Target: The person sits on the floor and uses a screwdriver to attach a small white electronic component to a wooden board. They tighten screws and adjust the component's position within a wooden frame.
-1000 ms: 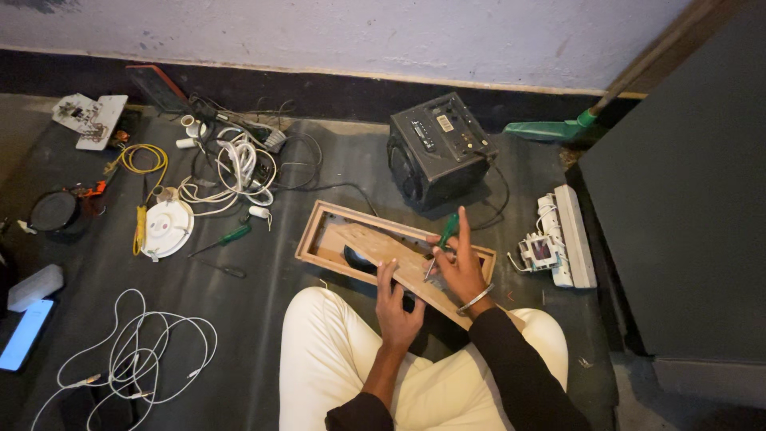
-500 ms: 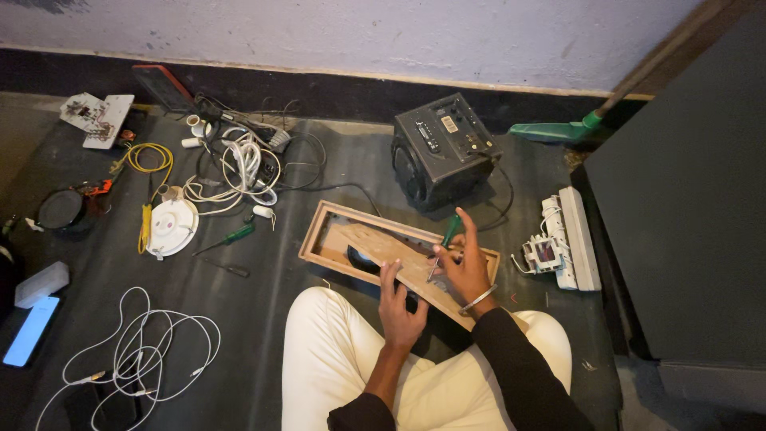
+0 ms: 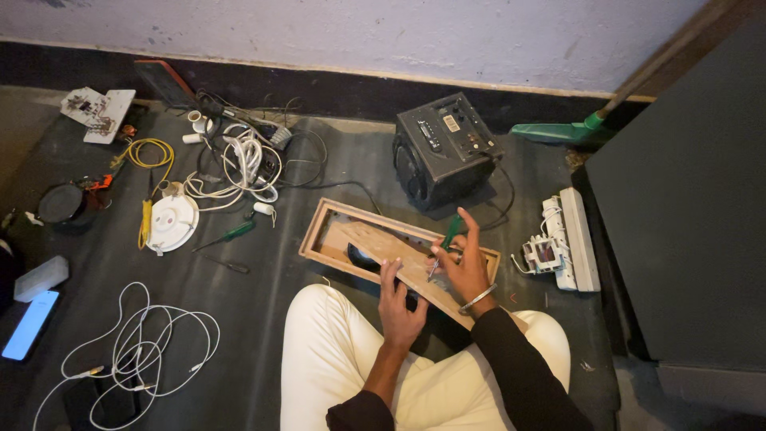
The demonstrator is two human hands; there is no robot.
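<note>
A long wooden box frame point(image 3: 329, 217) lies on the dark floor in front of my crossed legs in white trousers. A loose wooden panel point(image 3: 381, 243) rests slanted across it. My left hand point(image 3: 399, 307) presses on the near end of that panel, fingers spread. My right hand point(image 3: 463, 267), with a metal bangle at the wrist, grips a green-handled screwdriver point(image 3: 448, 236) whose tip points down at the panel. Whatever is under the tip is too small to make out.
A black speaker box point(image 3: 444, 150) stands just behind the frame. A white power strip point(image 3: 576, 238) lies at the right beside a dark cabinet point(image 3: 686, 199). To the left are white cables point(image 3: 243, 160), a round white socket point(image 3: 172, 223), another green screwdriver point(image 3: 231, 234), a white cord point(image 3: 152, 351) and a phone point(image 3: 30, 324).
The view has shifted slightly. Both hands stay on the wooden panel, the right one keeping the screwdriver against it with little visible movement.
</note>
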